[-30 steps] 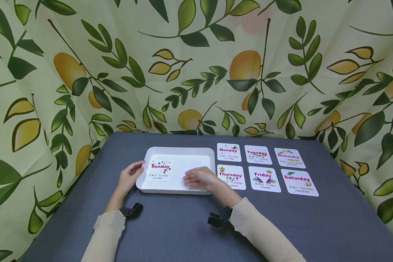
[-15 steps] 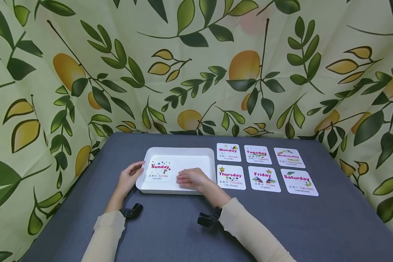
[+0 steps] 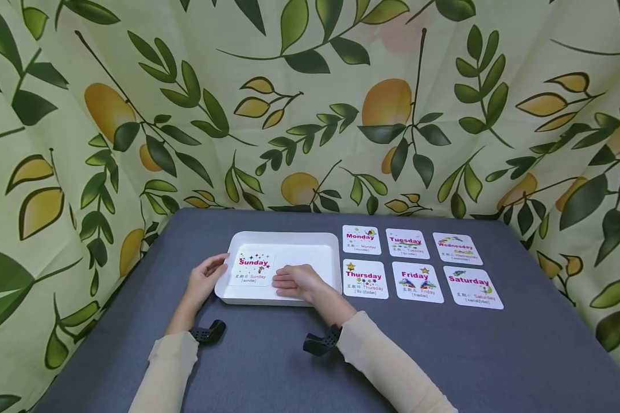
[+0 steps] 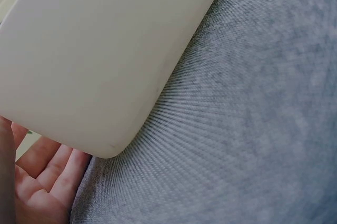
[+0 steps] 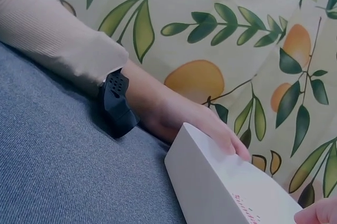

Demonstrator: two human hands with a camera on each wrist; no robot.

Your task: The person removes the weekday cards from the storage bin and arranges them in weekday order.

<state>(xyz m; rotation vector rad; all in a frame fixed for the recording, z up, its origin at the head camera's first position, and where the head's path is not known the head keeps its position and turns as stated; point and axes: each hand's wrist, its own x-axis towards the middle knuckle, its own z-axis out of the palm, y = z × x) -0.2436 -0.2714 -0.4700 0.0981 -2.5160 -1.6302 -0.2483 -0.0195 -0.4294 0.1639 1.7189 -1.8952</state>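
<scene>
A white rectangular tray (image 3: 289, 300) lies on the dark cloth, with a white "Sunday" card (image 3: 252, 280) in its left half. My left hand (image 3: 205, 274) grips the tray's left end; the left wrist view shows its fingers (image 4: 50, 174) along the tray's outer side. In the right wrist view, the thumb of that hand lies over the rim. My right hand (image 3: 298, 282) is held over the tray with straight fingers together, palm turned toward the card. Its fingertips are right at the card's right edge and grip nothing.
Right of the tray, two rows of cards lie flat: Monday (image 3: 360, 245), Tuesday (image 3: 406, 250) and Wednesday (image 3: 457, 254) at the back, Thursday, Friday (image 3: 417, 291) and Saturday in front. A leaf-patterned curtain (image 3: 330, 137) hangs behind the table (image 3: 258, 367).
My right hand has slid left across the tray, from its right half to the Sunday card's edge. The left hand, tray and cards stay where they were.
</scene>
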